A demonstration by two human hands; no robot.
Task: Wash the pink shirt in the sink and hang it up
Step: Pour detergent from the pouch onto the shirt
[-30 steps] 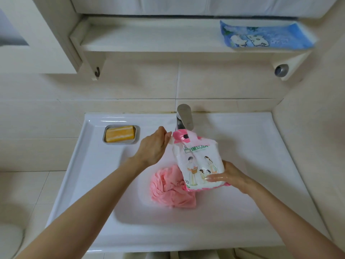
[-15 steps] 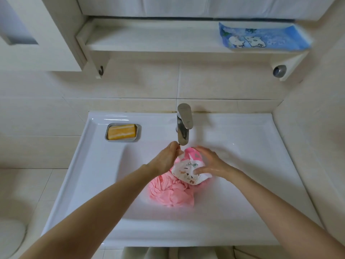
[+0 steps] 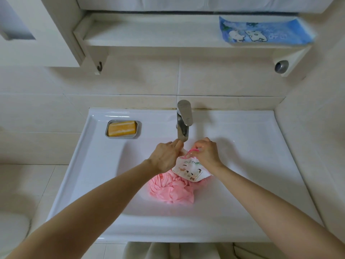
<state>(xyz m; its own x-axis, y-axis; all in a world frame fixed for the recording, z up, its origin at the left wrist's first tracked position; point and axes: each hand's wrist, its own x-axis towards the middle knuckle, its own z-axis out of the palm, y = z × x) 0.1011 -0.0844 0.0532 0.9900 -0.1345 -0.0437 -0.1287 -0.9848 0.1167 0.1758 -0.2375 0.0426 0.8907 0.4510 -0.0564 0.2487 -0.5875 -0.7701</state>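
The pink shirt (image 3: 172, 190) lies bunched in the basin of the white sink (image 3: 97, 180), below the faucet (image 3: 183, 118). A white and pink detergent pouch (image 3: 190, 170) with printed figures is held low over the shirt. My left hand (image 3: 165, 157) pinches the pouch's top left corner. My right hand (image 3: 206, 154) grips its pink top edge from the right. Both hands sit just under the faucet spout.
An orange soap bar (image 3: 122, 128) rests in a metal dish (image 3: 139, 128) on the sink's back left. A blue patterned packet (image 3: 265, 32) lies on the shelf above. A hook (image 3: 100, 65) hangs under the shelf's left end. A tiled wall stands close on the right.
The pouch came down from upright in front of the faucet to just over the shirt. My right hand moved from its lower side to its top edge, close to my left hand.
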